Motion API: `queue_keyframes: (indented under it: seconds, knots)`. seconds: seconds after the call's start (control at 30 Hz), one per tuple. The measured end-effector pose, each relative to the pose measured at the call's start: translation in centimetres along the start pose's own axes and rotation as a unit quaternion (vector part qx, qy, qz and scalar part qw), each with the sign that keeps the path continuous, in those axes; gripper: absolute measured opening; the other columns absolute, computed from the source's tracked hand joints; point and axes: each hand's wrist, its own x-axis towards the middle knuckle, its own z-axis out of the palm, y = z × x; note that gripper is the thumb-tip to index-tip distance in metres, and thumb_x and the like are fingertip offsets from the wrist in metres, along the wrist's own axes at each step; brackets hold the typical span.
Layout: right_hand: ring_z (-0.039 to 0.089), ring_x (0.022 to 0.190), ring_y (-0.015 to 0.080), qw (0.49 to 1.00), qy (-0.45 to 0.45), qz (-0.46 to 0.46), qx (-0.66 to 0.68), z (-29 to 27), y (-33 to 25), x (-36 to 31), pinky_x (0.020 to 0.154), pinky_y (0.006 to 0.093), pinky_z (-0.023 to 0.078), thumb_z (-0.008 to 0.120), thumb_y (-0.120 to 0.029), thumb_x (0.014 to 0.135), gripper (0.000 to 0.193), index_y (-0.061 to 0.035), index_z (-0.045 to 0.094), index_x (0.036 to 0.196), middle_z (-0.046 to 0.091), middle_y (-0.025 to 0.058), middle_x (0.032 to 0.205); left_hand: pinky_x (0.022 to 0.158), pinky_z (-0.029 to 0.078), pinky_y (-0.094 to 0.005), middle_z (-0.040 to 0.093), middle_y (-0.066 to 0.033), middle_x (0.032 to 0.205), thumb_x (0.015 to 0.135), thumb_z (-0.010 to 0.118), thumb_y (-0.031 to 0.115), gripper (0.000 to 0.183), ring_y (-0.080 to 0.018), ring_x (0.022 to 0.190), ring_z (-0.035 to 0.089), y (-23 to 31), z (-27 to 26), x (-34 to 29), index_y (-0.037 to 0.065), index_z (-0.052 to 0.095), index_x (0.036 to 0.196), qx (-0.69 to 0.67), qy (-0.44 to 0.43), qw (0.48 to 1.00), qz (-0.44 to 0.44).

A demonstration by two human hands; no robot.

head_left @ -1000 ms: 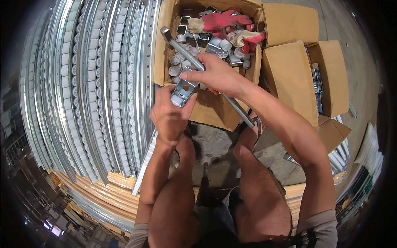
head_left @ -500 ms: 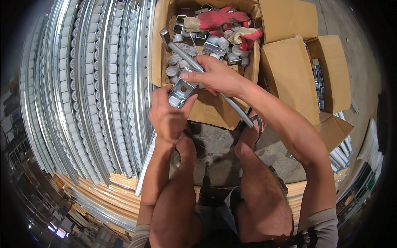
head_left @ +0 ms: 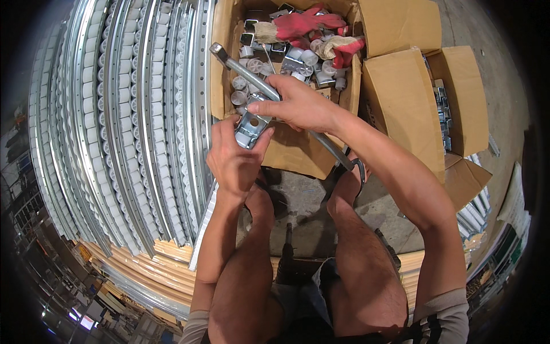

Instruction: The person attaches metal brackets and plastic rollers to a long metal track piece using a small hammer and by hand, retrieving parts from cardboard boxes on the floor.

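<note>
My left hand (head_left: 230,159) is closed around the lower end of a small shiny metal bracket (head_left: 254,122) with a round hole in its face. My right hand (head_left: 302,104) grips a long grey metal bar (head_left: 331,150), its thumb resting on the bracket's upper end. The bar slants from upper left to lower right and has a blocky head (head_left: 219,51) at its upper end. Both hands are over the near edge of an open cardboard box (head_left: 229,23). White plastic rollers (head_left: 309,57) and metal brackets lie in the box, with red-and-cream work gloves (head_left: 306,26) on top.
Long metal roller tracks (head_left: 123,126) with white wheels lie side by side at the left, over tan pipes (head_left: 137,269). A second cardboard box (head_left: 465,103) with metal parts stands at the right. My knees and feet are below my hands, above the concrete floor (head_left: 298,198).
The bar has turned slightly in my right hand; its blocky head has shifted a little left. Both hands and the bracket have hardly moved.
</note>
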Motion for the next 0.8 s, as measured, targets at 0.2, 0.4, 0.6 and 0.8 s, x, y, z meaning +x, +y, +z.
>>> queue_keyframes:
  seconds: [0.2,0.4,0.6,0.8]
  knots:
    - [0.044,0.042,0.0073,1.000,-0.002,0.007,-0.001,0.0,-0.4,-0.4,0.038,0.0259,0.032,0.073,-0.050,0.092,0.052,-0.0013,0.058,0.103,0.047,-0.0018,0.058,0.070,0.054,-0.0406,0.066,-0.0146,0.100,0.073,0.091,0.027,0.048,-0.0353,0.084,0.067,0.3,0.1,0.0,0.004,0.066,0.107,0.001,0.000,1.000,-0.008]
    - [0.037,0.038,0.0066,0.986,0.145,0.070,0.039,-2.1,-0.4,-2.4,0.036,0.0247,0.029,0.053,-0.047,0.105,0.045,-0.0018,0.057,0.107,0.057,0.0033,0.062,0.069,0.054,-0.0409,0.065,-0.0137,0.100,0.073,0.091,0.028,0.047,-0.0350,0.083,0.067,-0.1,0.2,0.0,0.004,0.066,0.105,-0.012,0.017,1.000,0.015]
    - [0.061,0.061,0.0208,0.947,0.306,0.039,-0.090,-1.1,0.4,-7.6,0.057,0.0389,0.048,0.047,-0.039,0.107,0.039,-0.0008,0.057,0.104,0.062,0.0149,0.072,0.070,0.055,-0.0416,0.064,-0.0144,0.104,0.072,0.091,0.028,0.047,-0.0356,0.084,0.067,-0.3,0.4,-0.3,0.004,0.067,0.105,-0.012,0.024,1.000,0.006]
    - [0.052,0.064,0.0170,0.968,0.236,0.054,-0.063,-2.2,-0.6,-8.6,0.061,0.0354,0.045,0.047,-0.036,0.108,0.038,-0.0005,0.056,0.099,0.053,0.0067,0.070,0.072,0.055,-0.0428,0.062,-0.0169,0.109,0.071,0.092,0.029,0.049,-0.0369,0.088,0.067,0.1,0.1,-0.3,0.004,0.067,0.106,0.001,0.009,0.999,-0.032]
